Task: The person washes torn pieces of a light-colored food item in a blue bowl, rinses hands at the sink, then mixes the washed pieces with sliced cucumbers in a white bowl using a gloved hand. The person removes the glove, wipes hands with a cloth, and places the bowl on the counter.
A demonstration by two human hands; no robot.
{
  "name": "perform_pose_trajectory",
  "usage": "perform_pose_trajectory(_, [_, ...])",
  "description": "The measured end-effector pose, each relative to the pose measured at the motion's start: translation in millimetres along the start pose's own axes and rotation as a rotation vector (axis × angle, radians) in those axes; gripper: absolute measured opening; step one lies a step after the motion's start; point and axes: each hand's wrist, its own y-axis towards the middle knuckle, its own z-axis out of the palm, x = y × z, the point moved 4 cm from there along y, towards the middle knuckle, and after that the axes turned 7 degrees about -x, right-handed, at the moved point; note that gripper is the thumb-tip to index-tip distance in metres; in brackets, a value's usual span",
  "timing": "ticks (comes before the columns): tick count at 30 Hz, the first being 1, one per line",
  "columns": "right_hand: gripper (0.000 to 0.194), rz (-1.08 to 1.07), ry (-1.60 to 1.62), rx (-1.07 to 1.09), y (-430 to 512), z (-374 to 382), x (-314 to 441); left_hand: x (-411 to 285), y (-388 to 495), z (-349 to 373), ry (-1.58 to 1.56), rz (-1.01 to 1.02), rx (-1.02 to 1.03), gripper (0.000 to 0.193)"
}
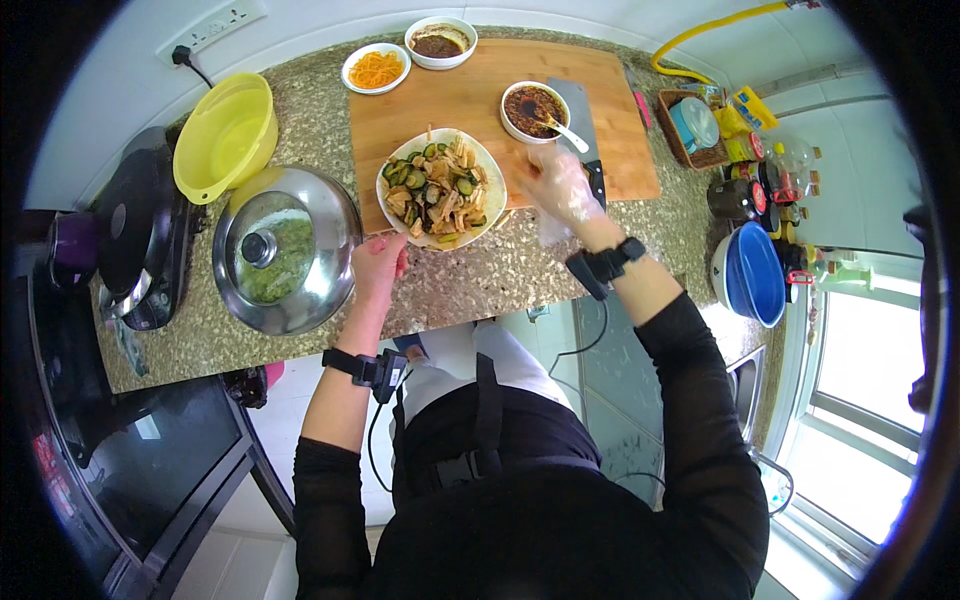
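Note:
A white bowl [495, 169] of sliced cucumber and pale brown strips sits at the front of a wooden cutting board [465, 90]. My left hand [380, 264] is curled at its lower left rim; whether the fingers grip the rim cannot be made out. Right of the bowl, my right hand [559, 184], in a clear plastic glove, hovers with bent fingers apart and nothing visible in them. Just above it stands a small white bowl of dark chili sauce [525, 109] with a white spoon [568, 135] in it. A cleaver [576, 101] lies partly beneath that bowl and my right hand.
Behind are a dish of orange shreds [377, 70] and a bowl with brown sauce [439, 46]. Leftward stand a yellow basin [229, 135], a lidded steel pan [337, 225] and a black appliance [139, 217]. Rightward: a wicker basket [671, 139], bottles [791, 157], a blue basin [757, 274].

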Motion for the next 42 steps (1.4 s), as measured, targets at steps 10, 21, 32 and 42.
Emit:
perform_pose_trajectory(10, [0.01,-0.26,-0.239,0.44,-62.4,58.2,-22.9,4.9,4.2,-0.1,-0.005,0.004,0.005,0.014])
perform_pose_trajectory(21, [0.02,-0.134,-0.098,0.272,-31.9,11.0,11.6,6.1,7.1,3.0,-0.023,0.041,0.017,0.015])
perform_pose_trajectory(32, [0.077,-0.213,-0.281,0.56,13.6,85.2,66.7,4.1,6.1,5.8,-0.035,0.061,0.0,0.015])
perform_pose_trajectory(42, [0.06,-0.062,-0.078,0.532,28.0,100.5,44.8,4.0,7.8,7.4,-0.05,0.058,-0.055,0.016])
